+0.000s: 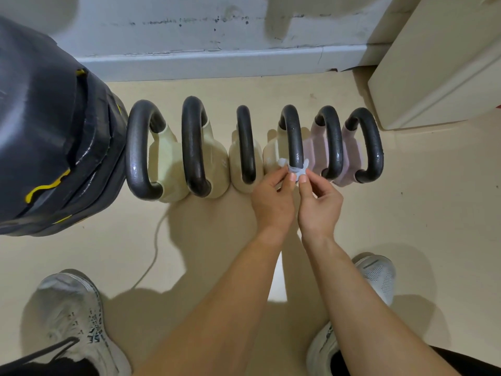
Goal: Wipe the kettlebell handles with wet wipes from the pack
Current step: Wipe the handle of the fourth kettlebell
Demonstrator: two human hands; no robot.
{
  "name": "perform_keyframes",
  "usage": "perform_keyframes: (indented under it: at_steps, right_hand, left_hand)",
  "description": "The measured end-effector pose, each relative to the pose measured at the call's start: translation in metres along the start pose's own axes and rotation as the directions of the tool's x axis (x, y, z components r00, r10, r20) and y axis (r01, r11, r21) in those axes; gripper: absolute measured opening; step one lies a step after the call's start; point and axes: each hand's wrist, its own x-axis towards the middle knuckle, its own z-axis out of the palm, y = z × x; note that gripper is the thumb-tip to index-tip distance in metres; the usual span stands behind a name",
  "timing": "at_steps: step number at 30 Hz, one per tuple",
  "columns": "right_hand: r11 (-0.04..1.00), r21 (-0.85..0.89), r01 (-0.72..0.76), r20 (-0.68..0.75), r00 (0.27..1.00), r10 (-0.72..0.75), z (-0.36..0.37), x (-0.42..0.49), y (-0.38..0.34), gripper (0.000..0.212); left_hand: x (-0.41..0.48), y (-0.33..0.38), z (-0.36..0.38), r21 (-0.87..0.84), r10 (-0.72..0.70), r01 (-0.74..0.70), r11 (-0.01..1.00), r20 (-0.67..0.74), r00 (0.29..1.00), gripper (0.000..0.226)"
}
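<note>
Several kettlebells stand in a row on the floor, their dark handles arching up. The left ones have cream bodies [168, 158] and the two at the right have pink bodies [352, 147]. A small white wet wipe [296, 169] is wrapped round the near end of the fourth kettlebell's handle [292, 134]. My left hand [273, 199] pinches the wipe's left end. My right hand [318, 204] pinches its right end. The pack of wipes is not in view.
A large black bag with yellow trim [48, 137] stands at the left, touching the first kettlebell. A white cabinet [439, 71] fills the right back corner. A wall skirting [217, 63] runs behind the row. A thin cable [151, 253] lies on the floor, and my shoes [73, 316] are near.
</note>
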Motion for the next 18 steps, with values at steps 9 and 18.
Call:
perform_keyframes:
  at_steps: [9,18]
  right_hand:
    - [0.933,-0.327,0.149,0.145,0.984,-0.106,-0.008,0.013,0.008,0.026]
    - [0.941,-0.325,0.097,0.236,0.972,-0.019,-0.004,0.013,0.014,0.039]
  left_hand:
    - [0.000,-0.020,0.003,0.469,0.287,-0.256,0.845,0.006,0.958,0.032]
    - [0.010,-0.022,-0.001,0.359,0.169,-0.178,0.916,0.057,0.984,0.036]
